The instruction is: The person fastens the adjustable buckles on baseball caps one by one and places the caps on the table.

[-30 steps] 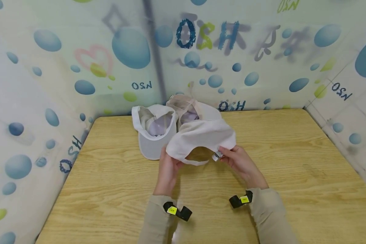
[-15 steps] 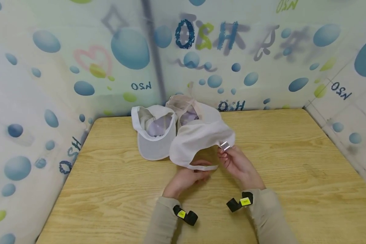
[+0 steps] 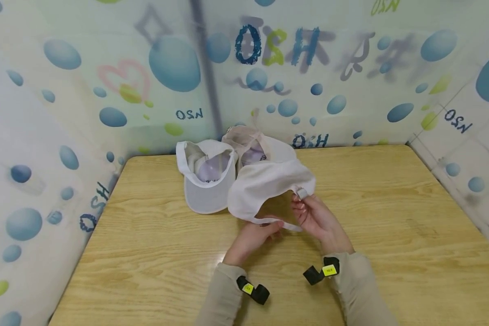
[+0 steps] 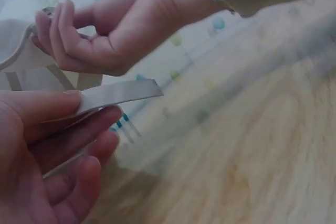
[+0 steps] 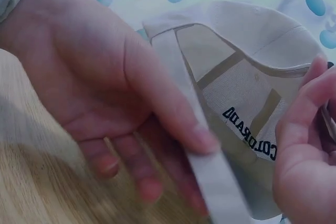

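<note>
Pinching the held cap's (image 3: 265, 179) strap (image 4: 118, 94) is the left grip (image 3: 254, 239) (right grip (image 3: 318, 222): its buckle (image 3: 302, 194)).

To the right of the held cap (image 3: 269, 181), the tabletop (image 3: 391, 203) affords a hand passage. To its left, a brimmed cap (image 3: 205, 199) obstructs; behind it, another cap (image 3: 278, 149) and the wall (image 3: 342, 124) block access.

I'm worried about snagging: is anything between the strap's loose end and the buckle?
Yes: as seen in the head and left wrist views, the right hand lies between the strap's loose end and the buckle. Nothing else visible does.
</note>
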`<state>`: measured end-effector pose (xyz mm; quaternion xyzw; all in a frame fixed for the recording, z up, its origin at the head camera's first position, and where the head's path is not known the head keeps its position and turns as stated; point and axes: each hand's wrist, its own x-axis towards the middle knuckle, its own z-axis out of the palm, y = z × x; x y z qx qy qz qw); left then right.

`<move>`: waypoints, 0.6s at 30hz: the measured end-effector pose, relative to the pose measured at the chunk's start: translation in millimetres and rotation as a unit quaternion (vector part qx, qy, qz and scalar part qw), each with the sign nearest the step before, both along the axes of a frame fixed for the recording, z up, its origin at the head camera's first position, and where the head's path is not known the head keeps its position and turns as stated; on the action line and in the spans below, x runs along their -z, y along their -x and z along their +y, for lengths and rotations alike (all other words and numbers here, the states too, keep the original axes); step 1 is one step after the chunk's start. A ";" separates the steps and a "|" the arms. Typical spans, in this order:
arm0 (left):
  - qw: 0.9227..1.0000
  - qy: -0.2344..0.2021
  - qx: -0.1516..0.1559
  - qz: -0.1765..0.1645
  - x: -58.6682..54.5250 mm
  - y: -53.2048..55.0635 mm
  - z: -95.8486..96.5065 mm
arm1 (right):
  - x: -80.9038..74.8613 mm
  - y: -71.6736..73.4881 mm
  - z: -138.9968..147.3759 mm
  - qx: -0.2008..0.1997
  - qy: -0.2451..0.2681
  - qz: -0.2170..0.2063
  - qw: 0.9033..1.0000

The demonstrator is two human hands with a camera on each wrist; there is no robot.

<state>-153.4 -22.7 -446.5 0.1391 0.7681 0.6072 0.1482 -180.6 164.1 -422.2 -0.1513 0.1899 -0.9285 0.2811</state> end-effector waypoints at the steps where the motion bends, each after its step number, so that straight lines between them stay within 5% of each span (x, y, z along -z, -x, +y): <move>1: 1.000 -0.013 -0.003 -0.002 -1.2 0.2 -0.2 | -0.1 -0.4 0.1 -0.001 0.002 0.000 1.000; 9: 0.987 -0.159 -0.018 -0.013 -28.4 -3.3 -7.3 | -5.0 -3.4 -1.7 0.017 -0.014 0.018 1.000; 14: 0.980 -0.197 -0.008 0.002 -26.3 -0.4 -10.2 | -6.3 -3.7 -3.2 0.028 -0.016 0.009 0.999; 18: 0.978 -0.207 -0.004 -0.018 -40.0 -3.9 -11.7 | -5.8 -3.3 -3.7 0.033 -0.007 0.005 0.999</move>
